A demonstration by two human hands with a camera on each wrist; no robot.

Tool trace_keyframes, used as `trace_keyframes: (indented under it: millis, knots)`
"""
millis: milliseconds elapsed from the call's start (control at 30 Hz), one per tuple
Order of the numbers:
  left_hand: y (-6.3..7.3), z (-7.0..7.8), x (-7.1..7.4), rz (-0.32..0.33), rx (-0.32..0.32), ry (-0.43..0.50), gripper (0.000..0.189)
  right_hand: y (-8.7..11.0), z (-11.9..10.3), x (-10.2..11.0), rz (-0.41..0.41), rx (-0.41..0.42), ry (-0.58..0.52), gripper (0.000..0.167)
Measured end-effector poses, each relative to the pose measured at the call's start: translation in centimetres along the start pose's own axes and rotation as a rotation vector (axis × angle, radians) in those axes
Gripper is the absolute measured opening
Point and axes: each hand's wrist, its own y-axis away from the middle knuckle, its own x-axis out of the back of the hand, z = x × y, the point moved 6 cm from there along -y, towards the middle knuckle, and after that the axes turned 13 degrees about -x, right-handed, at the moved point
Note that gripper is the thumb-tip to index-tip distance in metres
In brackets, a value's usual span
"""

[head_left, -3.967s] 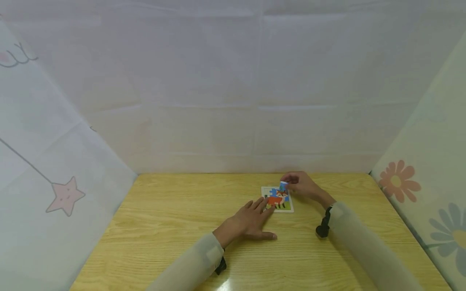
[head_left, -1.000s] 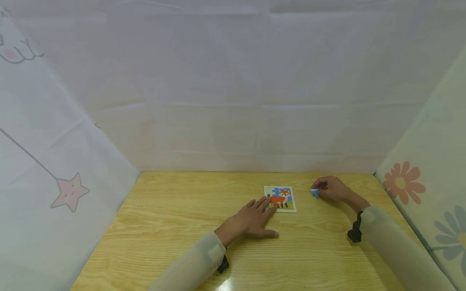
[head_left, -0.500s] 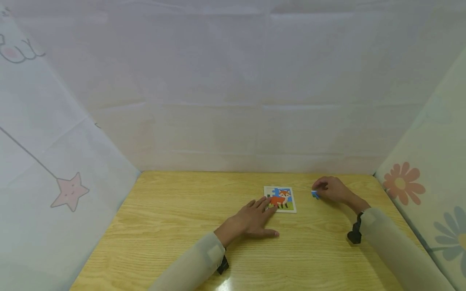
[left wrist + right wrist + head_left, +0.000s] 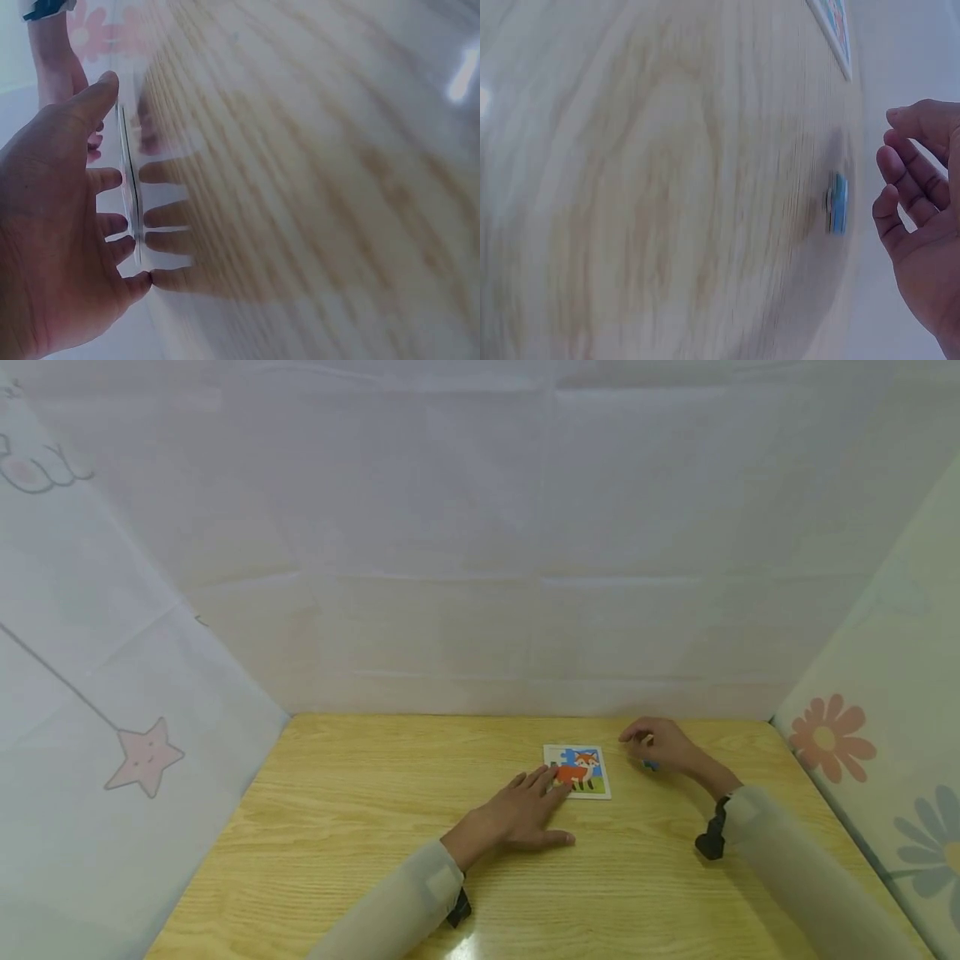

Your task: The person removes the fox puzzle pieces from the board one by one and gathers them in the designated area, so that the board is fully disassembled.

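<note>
A small square jigsaw puzzle [image 4: 553,751] with a white border lies on the table, showing an orange fox on blue and green. Its upper left part shows bare backing. My left hand [image 4: 523,815] is spread flat, fingertips resting on the puzzle's lower left edge. To the right of the board, a blue puzzle piece [image 4: 651,765] lies on the table, partly hidden by my right hand [image 4: 666,747] in the head view. In the right wrist view, that blue piece [image 4: 839,204] is apart from the loosely bent fingers, which hold nothing.
The wood-grain table [image 4: 375,810] reaches back to a pale cloth wall [image 4: 420,568]. Printed cloth stands at both sides, with a pink star [image 4: 142,757] on the left and flowers [image 4: 828,737] on the right.
My right hand carried a blue piece rightward off the puzzle and set it on the table. It has now let go and shifted a little to the left. My left hand stays put.
</note>
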Motion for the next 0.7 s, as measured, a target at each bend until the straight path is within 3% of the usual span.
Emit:
trace_keyframes:
  millis: [400,700]
  knots:
    - [-0.4,0.5,0.3,0.024,-0.03,-0.022,0.092,-1.4,-2.5,-2.3,-0.053,0.043,-0.027,0.021]
    - [-1.1,0.8,0.2,0.031,-0.06,-0.072,0.093,-2.7,-4.0,-3.9,-0.118,0.014,-0.021,0.026]
